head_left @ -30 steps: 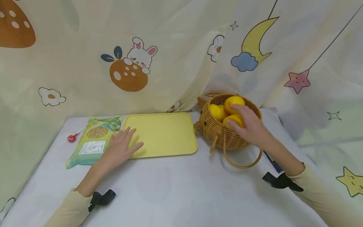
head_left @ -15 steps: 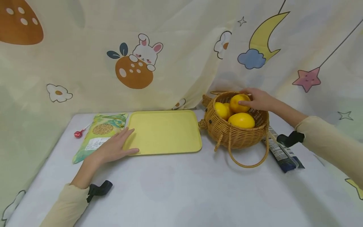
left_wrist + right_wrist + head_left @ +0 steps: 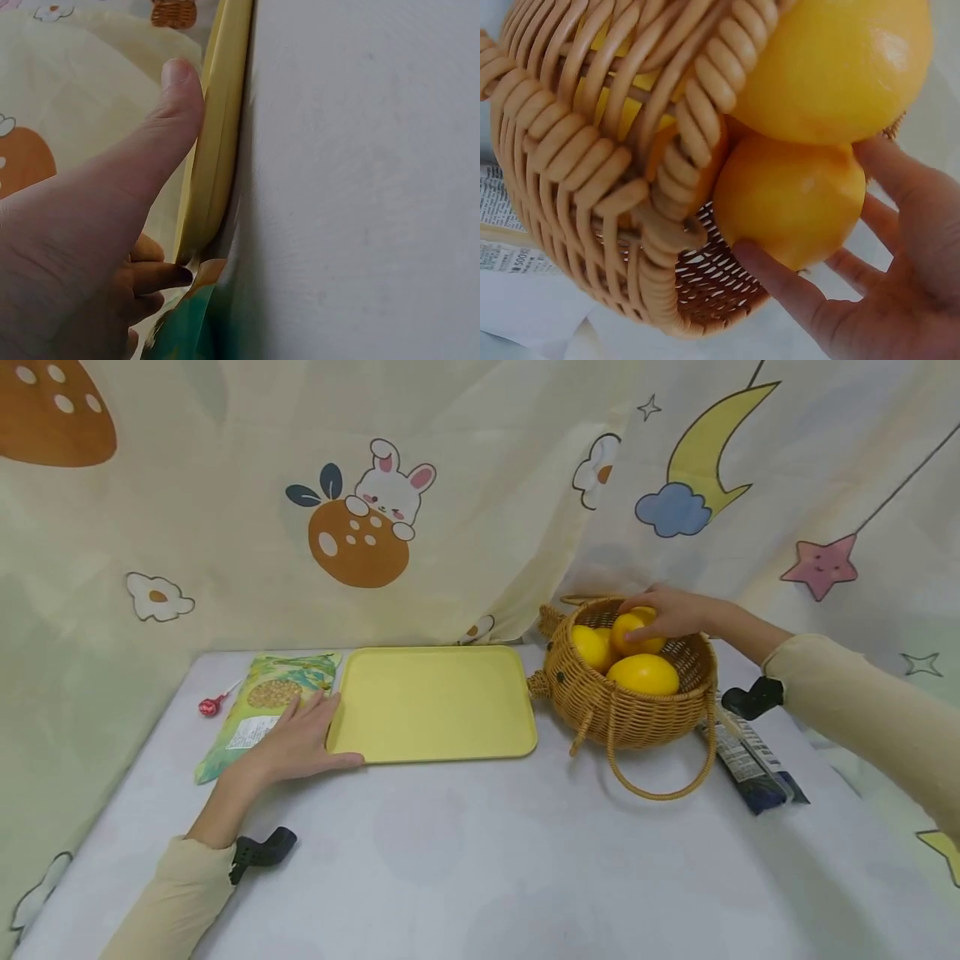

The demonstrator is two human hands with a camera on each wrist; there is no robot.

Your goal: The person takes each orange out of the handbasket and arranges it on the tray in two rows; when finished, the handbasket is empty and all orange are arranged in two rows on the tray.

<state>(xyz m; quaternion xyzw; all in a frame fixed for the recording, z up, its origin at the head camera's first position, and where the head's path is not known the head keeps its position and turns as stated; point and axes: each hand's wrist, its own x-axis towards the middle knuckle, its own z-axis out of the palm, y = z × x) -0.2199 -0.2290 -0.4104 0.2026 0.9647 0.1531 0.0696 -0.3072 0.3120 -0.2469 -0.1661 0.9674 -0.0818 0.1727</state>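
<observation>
My right hand (image 3: pixel 671 612) reaches over the rim of a brown wicker basket (image 3: pixel 622 722) and holds a round orange (image 3: pixel 791 199), fingers and thumb on opposite sides of it. A larger yellow fruit, like a lemon (image 3: pixel 643 675), lies right beside it, and more yellow fruit (image 3: pixel 591 648) is deeper in the basket. At the left, my left hand (image 3: pixel 292 743) is spread against the near left corner of a yellow tray (image 3: pixel 435 706). Its thumb lies along the tray's front rim in the left wrist view. The fingers partly cover a green food bag (image 3: pixel 243 727).
A red lollipop (image 3: pixel 211 706) lies left of the bag. Dark printed packets (image 3: pixel 753 768) lie right of the basket, whose looped handle (image 3: pixel 663 795) hangs down in front. A patterned curtain (image 3: pixel 480 510) stands behind the white table (image 3: pixel 465 852).
My right hand has moved from the basket's front to its right side and taken hold of the orange. My left hand has settled against the tray's corner. The view has shifted slightly.
</observation>
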